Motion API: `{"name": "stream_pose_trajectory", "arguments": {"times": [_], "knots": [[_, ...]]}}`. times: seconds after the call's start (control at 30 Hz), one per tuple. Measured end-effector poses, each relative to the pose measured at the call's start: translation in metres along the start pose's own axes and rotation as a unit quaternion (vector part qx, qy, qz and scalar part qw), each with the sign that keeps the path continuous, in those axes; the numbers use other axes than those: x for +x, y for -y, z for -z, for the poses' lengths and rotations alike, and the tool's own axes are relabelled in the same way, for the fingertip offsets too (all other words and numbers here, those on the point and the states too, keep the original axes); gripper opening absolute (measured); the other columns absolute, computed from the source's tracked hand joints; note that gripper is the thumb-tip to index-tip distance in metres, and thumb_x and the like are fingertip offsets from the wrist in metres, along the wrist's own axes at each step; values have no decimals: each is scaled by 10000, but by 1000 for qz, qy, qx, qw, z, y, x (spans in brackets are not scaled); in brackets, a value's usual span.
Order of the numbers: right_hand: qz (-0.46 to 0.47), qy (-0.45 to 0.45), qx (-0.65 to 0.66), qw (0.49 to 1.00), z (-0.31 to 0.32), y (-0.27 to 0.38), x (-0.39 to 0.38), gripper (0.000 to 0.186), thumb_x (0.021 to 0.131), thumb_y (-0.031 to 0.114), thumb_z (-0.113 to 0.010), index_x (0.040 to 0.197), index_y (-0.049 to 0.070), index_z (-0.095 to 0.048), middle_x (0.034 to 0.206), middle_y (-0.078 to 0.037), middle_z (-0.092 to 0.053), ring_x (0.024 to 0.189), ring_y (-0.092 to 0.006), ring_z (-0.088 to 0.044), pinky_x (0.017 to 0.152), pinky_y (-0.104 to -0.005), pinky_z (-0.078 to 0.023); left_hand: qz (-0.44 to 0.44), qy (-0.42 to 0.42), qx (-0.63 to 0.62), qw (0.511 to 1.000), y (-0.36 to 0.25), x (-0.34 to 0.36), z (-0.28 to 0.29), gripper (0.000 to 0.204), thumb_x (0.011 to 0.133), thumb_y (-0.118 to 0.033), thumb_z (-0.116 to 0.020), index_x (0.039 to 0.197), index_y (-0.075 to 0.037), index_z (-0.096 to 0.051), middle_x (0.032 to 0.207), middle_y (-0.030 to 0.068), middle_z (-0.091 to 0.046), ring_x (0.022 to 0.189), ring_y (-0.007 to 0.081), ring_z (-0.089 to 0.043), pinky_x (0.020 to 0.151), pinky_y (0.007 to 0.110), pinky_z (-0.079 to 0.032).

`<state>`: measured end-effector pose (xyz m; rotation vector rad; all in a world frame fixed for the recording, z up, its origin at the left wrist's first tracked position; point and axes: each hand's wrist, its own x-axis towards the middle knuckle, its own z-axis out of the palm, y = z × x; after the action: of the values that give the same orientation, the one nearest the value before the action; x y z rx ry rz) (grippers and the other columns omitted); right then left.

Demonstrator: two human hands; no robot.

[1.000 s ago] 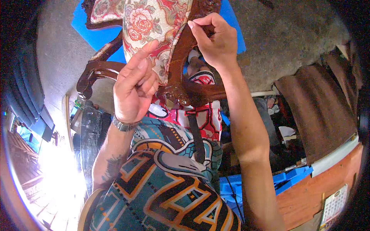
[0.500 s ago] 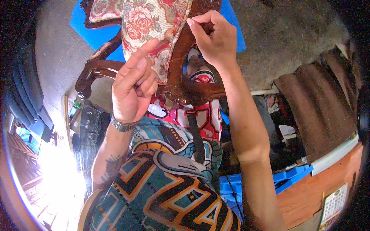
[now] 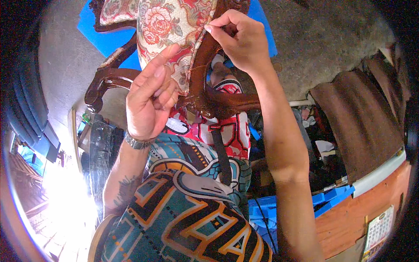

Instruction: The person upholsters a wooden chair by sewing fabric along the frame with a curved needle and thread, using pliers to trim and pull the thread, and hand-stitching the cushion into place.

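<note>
A carved dark wooden chair (image 3: 198, 83) with a floral upholstered panel (image 3: 179, 30) stands before me. My right hand (image 3: 244, 39) pinches thumb and forefinger together at the panel's right edge, beside the wooden frame. What lies between those fingertips is too small to make out. In front of the panel's lower left part is my left hand (image 3: 150, 98), its forefinger stretched up and its other fingers curled in. A faint thread (image 3: 198, 67) crosses the frame from near the curled left fingers toward the right hand.
Blue sheet material (image 3: 98, 32) lies on the concrete floor (image 3: 314, 39) beneath the chair. Brown cloth (image 3: 358, 122) hangs at the right above an orange-brown board (image 3: 349, 218). Dark folded material (image 3: 28, 96) stands at the far left, near a bright opening.
My right hand has shifted slightly left and down along the panel's edge, its fingertips still pinched. The left hand stays almost where it was.
</note>
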<state>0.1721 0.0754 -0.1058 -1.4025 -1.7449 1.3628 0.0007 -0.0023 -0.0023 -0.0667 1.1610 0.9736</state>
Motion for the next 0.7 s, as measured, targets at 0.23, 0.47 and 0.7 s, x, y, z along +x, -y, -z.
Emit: {"name": "stream_pose_trajectory", "arguments": {"times": [0.23,0.47,0.7], "knots": [[-45,113,64,991,13,8,21,135,802,131,-690,788,6,-639,669,-60,-620,579,-108,-554,522,-254,-423,2,9,26,1000,-1,1,4,440,951,-146,-464,1352,24,-397,604,-89,-279,499,21,-227,460,183,-210],[-153,81,264,949,9,8,6,158,815,195,-692,898,64,-664,728,-70,-670,692,-149,-655,631,-263,-502,-84,-98,449,884,22,-37,-27,550,831,-15,-603,1352,-9,-425,1083,76,-591,594,35,-391,509,180,-350],[-37,16,84,996,0,11,0,162,817,210,-695,886,66,-666,750,-60,-681,638,-155,-645,568,-281,-500,-100,80,489,863,27,-67,-75,572,710,-33,-687,1259,-26,-528,1320,179,-474,750,177,-567,683,309,-492]]}}
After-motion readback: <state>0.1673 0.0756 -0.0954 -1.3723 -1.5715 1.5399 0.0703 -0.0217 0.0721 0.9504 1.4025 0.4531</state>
